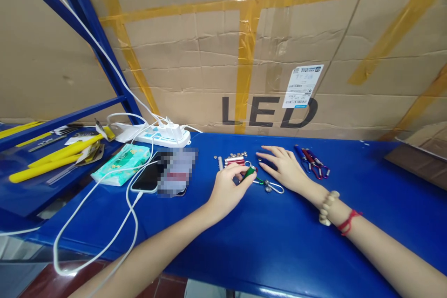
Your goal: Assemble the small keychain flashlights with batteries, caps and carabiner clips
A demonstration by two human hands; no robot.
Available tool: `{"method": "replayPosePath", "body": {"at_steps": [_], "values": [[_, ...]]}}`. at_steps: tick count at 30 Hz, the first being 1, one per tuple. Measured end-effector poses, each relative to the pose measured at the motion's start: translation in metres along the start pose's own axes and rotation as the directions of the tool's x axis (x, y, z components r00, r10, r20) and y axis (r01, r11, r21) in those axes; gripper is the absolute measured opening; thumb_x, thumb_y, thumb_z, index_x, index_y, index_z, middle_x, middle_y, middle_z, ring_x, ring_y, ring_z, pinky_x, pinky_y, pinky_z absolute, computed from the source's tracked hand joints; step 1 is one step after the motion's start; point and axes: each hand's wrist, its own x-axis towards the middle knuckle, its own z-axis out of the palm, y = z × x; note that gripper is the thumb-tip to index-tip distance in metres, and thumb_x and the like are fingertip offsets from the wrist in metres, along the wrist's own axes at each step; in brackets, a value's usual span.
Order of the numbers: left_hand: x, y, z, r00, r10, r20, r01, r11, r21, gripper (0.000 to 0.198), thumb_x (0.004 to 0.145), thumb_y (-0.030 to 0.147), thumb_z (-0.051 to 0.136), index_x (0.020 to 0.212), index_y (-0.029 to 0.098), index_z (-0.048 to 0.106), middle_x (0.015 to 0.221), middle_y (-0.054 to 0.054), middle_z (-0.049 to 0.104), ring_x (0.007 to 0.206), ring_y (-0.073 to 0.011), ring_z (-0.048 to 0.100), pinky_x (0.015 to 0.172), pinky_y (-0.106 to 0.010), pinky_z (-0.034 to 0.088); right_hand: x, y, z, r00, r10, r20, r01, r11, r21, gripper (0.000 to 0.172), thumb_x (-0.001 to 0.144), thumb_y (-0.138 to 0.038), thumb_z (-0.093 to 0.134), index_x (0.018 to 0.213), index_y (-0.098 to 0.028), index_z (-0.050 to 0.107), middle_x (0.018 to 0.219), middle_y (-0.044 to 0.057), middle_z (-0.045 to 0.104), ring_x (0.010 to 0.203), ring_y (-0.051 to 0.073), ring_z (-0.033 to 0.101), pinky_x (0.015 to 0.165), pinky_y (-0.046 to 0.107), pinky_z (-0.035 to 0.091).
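Observation:
My left hand (pixel 226 188) is closed around a small green metal tube (pixel 249 173), which looks like a keychain flashlight body. A green carabiner clip (pixel 258 180) lies beside it. Over the table to the right, my right hand (pixel 288 167) is spread flat, its fingertips close to a tiny round piece (pixel 260 160). Just beyond my left hand are red and silver tubes (pixel 234 161) and several button cells (pixel 239 154). A silver carabiner (pixel 276 187) with a small metal end piece rests between my hands. Blue, red and purple keychain flashlights (pixel 310 160) with clips lie right of my right hand.
A phone (pixel 145 179) on a white cable, a green tissue pack (pixel 122 164) and a power strip (pixel 164 136) occupy the left. Yellow-handled tools (pixel 59 156) lie beyond the blue frame (pixel 108 60). A large taped carton (pixel 195 65) walls off the back.

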Motion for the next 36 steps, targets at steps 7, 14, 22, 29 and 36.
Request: {"method": "replayPosePath", "body": {"at_steps": [7,14,22,29,36], "values": [[-0.001,-0.004,0.001,1.000,0.007,0.011,-0.007,1.000,-0.016,0.018,0.072,0.028,0.068,0.085,0.017,0.071,0.084,-0.005,0.067,0.071,-0.0143,0.058,0.066,-0.025,0.047,-0.003,0.000,-0.004,0.999,0.035,-0.021,-0.035,0.999,-0.005,0.024,0.087,-0.037,0.050,0.091,-0.027,0.072,0.116,0.006,0.062,0.107,0.028,0.052,0.079,0.043,0.043],[0.001,0.001,-0.003,1.000,-0.028,-0.009,0.028,0.999,-0.023,0.013,0.067,0.023,0.072,0.078,0.016,0.070,0.084,-0.003,0.066,0.070,-0.0128,0.056,0.067,-0.024,0.047,-0.004,0.006,-0.001,0.995,0.092,-0.033,-0.088,0.988,0.124,0.022,0.081,-0.041,0.059,0.078,-0.024,0.072,0.098,0.006,0.067,0.093,0.026,0.058,0.075,0.041,0.046],[0.004,0.002,-0.005,0.997,-0.056,-0.049,0.053,0.996,-0.066,0.017,0.064,0.026,0.074,0.076,0.016,0.067,0.080,-0.002,0.062,0.065,-0.0108,0.052,0.064,-0.023,0.044,-0.006,0.004,-0.002,0.993,0.117,-0.008,-0.113,0.974,0.197,0.025,0.083,-0.042,0.056,0.075,-0.023,0.069,0.088,0.005,0.069,0.083,0.023,0.061,0.074,0.039,0.048],[0.004,0.001,-0.004,0.996,-0.084,-0.034,0.080,0.990,-0.115,0.016,0.070,0.028,0.068,0.080,0.015,0.069,0.079,-0.003,0.063,0.062,-0.0110,0.051,0.062,-0.023,0.043,-0.006,-0.018,-0.020,0.980,0.158,-0.121,-0.136,0.976,0.172,0.022,0.085,-0.038,0.053,0.080,-0.021,0.065,0.085,0.003,0.068,0.072,0.018,0.062,0.063,0.030,0.050],[0.002,0.001,-0.003,0.999,-0.040,-0.021,0.037,0.990,-0.134,0.015,0.069,0.021,0.070,0.083,0.018,0.073,0.082,-0.005,0.063,0.074,-0.0165,0.056,0.071,-0.028,0.045,-0.011,-0.054,-0.032,0.942,0.009,-0.334,0.122,0.921,0.369,0.013,0.087,-0.028,0.054,0.084,-0.019,0.064,0.078,0.003,0.068,0.064,0.012,0.063,0.053,0.021,0.050]]}}
